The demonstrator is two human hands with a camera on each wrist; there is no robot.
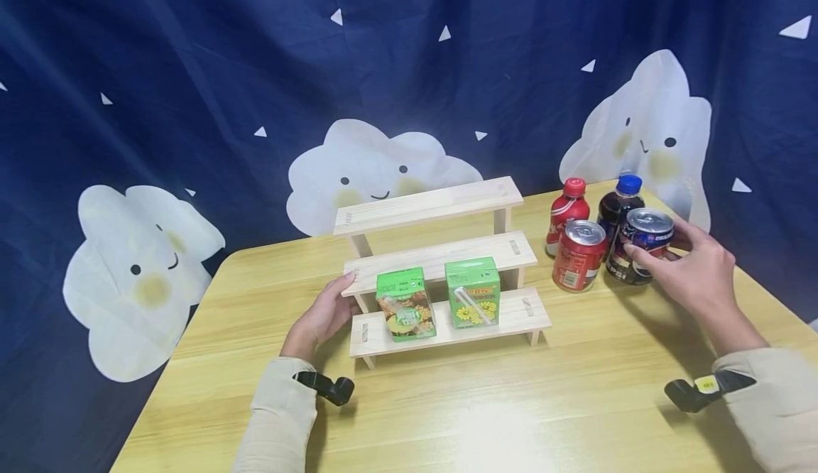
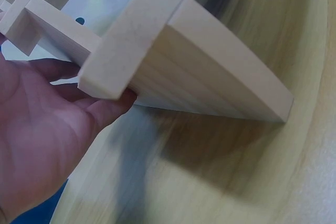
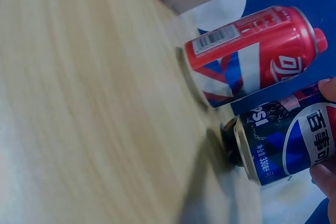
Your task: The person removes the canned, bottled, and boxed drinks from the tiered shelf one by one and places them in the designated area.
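Note:
My right hand (image 1: 703,274) grips a black Pepsi can (image 1: 639,246) between thumb and fingers. In the right wrist view the base of this Pepsi can (image 3: 286,140) is raised off the table. A red cola can (image 1: 579,256) stands just left of it. At the left end of a three-step wooden shelf (image 1: 434,260), my left hand (image 1: 322,317) holds the middle step's edge. The left wrist view shows fingers curled around the shelf's end (image 2: 126,51). Two green drink cartons, one with a fruit picture (image 1: 407,310) and one with yellow flowers (image 1: 473,295), stand on the lowest step.
Behind the cans are a red bottle (image 1: 567,210) and a dark bottle with a blue cap (image 1: 629,185). The wooden table (image 1: 409,416) ends at a dark blue curtain (image 1: 409,68) with white clouds.

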